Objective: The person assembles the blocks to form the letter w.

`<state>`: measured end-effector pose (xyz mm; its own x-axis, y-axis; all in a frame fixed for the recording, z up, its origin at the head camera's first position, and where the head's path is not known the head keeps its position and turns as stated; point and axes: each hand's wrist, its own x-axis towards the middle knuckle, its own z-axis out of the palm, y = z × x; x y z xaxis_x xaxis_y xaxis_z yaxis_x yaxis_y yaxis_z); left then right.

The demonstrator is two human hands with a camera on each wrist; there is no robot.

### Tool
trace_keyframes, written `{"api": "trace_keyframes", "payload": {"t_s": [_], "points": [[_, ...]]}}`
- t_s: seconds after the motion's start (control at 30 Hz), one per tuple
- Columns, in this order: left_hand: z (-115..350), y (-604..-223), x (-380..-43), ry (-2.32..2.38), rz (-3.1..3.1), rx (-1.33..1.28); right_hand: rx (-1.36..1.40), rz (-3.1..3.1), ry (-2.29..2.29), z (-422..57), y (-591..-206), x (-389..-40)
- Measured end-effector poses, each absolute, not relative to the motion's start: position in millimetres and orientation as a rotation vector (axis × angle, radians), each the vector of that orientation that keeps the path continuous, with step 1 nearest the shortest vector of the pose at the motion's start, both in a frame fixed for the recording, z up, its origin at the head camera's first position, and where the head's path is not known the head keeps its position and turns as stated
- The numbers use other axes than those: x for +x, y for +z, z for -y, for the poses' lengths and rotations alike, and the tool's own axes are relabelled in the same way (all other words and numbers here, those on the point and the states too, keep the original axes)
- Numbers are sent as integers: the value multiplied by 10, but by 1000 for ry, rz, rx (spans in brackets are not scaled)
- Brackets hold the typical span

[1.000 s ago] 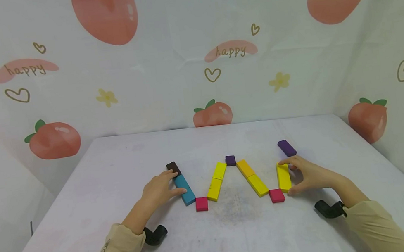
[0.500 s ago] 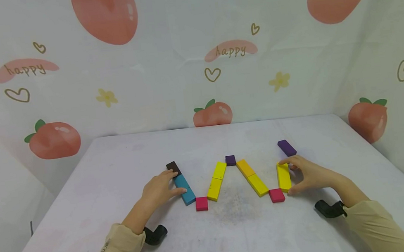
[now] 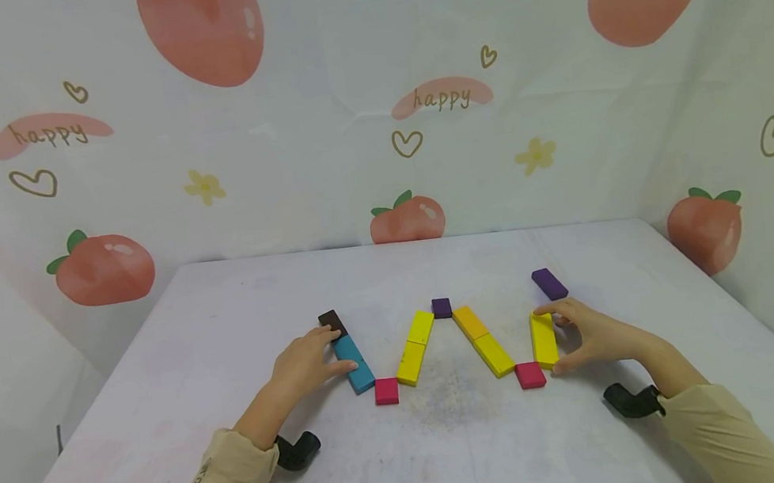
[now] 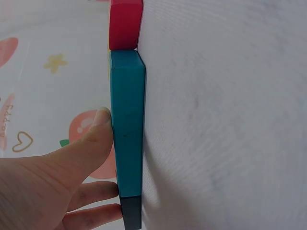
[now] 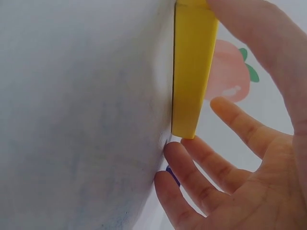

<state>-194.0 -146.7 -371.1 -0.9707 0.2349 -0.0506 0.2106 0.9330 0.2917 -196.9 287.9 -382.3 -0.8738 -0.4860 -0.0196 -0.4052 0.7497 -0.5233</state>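
My left hand (image 3: 304, 362) rests on two blocks lying end to end. Its thumb touches the blue block (image 4: 128, 129) and its fingertips lie on the dark brown block (image 3: 328, 320) beyond it. My right hand (image 3: 594, 336) holds a yellow block (image 5: 193, 72) lengthwise, thumb at the near end and a finger at the far end; other fingers stay apart from it. That block lies on the table beside the right red block (image 3: 530, 375). A left red block (image 3: 386, 391) stands close to the blue block's near end.
Between the hands, yellow blocks (image 3: 413, 362) and an orange block (image 3: 470, 322) form a peak under a small purple block (image 3: 441, 308). A longer purple block (image 3: 549, 283) lies beyond my right hand. A printed cloth (image 3: 320, 161) hangs behind the white table (image 3: 412, 462).
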Motion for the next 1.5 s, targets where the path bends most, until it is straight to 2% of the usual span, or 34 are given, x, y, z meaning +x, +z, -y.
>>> {"api": "trace_keyframes", "payload": {"t_s": [0.77, 1.5], "points": [[1479, -3728, -1943, 431, -3010, 356, -708, -2776, -903, -3027, -3754, -2061], [1477, -3724, -1943, 417, -3011, 357, -368, -2927, -842, -3157, -3679, -2529]]}}
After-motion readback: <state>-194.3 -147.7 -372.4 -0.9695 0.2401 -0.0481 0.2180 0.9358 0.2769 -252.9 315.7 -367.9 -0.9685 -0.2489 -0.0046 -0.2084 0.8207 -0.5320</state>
